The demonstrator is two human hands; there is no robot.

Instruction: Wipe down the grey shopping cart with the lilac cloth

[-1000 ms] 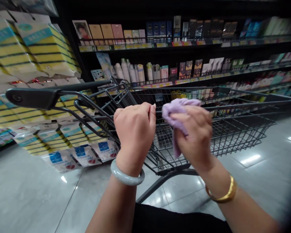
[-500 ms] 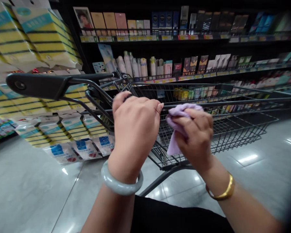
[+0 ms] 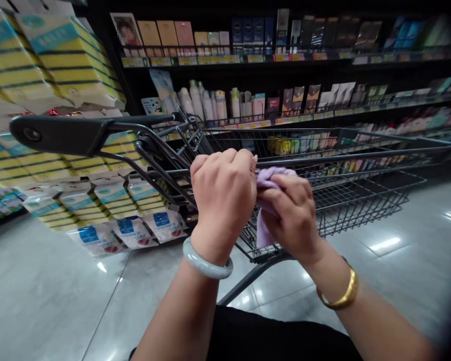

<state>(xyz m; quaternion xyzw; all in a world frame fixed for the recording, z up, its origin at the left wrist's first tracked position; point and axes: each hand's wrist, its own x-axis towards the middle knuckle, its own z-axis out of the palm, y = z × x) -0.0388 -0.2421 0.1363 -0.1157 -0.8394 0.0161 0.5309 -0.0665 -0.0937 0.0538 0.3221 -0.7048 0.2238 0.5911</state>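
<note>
Head view, centre: the cart rail [image 3: 361,156] was clenched by the left hand [image 3: 223,193], likely for steadiness; a purple cloth [image 3: 263,231] was pinched against it by the right hand [image 3: 291,218].

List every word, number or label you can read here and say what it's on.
Nothing reads clearly enough to quote.
Yellow price strips on the shelf edges: too small and blurred.
Yellow-and-blue packs on the left: print blurred.
White bags with blue labels low in the stack: blurred.
Boxes and bottles on the shelves: too small.
On the purple cloth and the cart: no lettering visible.
</note>
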